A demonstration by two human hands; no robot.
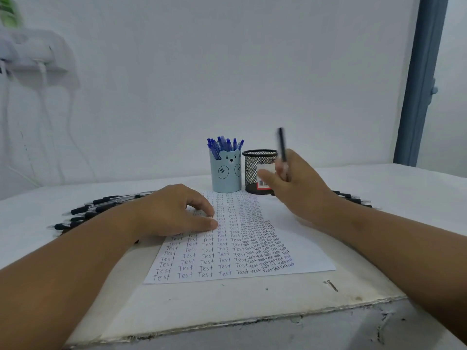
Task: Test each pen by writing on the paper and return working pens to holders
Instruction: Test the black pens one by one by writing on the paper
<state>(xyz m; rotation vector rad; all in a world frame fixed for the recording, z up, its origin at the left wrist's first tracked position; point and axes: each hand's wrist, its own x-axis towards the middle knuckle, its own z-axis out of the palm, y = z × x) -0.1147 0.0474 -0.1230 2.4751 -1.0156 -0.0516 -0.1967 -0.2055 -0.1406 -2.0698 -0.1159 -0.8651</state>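
Observation:
A white sheet of paper (298, 238) covered in rows of the word "Test" lies on the table. My left hand (174, 210) rests on its upper left part, fingers loosely spread. My right hand (298, 183) is raised above the paper's far right corner and grips a black pen (281, 145) that points upward and is blurred. Behind the paper stand a light blue bear holder (225, 173) filled with several blue pens (225, 145) and a black mesh holder (255, 168), partly hidden by my right hand.
Several black pens (96, 210) lie in a pile left of the paper, partly under my left forearm. More black pens (353, 198) lie on the right behind my right wrist. The table's worn front edge (227, 324) is close to me. A white wall stands behind.

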